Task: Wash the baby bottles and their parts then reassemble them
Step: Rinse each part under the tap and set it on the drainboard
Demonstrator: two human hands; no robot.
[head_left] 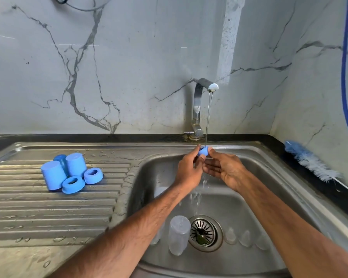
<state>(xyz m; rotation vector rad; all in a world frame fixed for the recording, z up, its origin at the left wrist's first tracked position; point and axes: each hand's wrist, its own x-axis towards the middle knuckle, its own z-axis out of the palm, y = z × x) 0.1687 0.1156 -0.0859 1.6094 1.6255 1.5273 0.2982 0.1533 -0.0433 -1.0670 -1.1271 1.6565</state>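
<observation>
Under the running tap (204, 91), my left hand (189, 169) and my right hand (223, 169) together pinch a small blue bottle ring (203, 151) in the water stream, above the steel sink (269, 177). On the sink floor a clear bottle body (178, 234) stands upside down beside the drain (204, 232). Another clear bottle (159, 192) shows partly behind my left forearm. Three clear teats (245, 238) stand to the right of the drain. On the drainboard (38, 213) sit three blue caps (64, 167) and two blue rings (82, 180).
A blue and white bottle brush (309, 160) lies on the dark counter to the right of the sink. A blue hose (345, 77) hangs down the right wall. Water drops cover the drainboard.
</observation>
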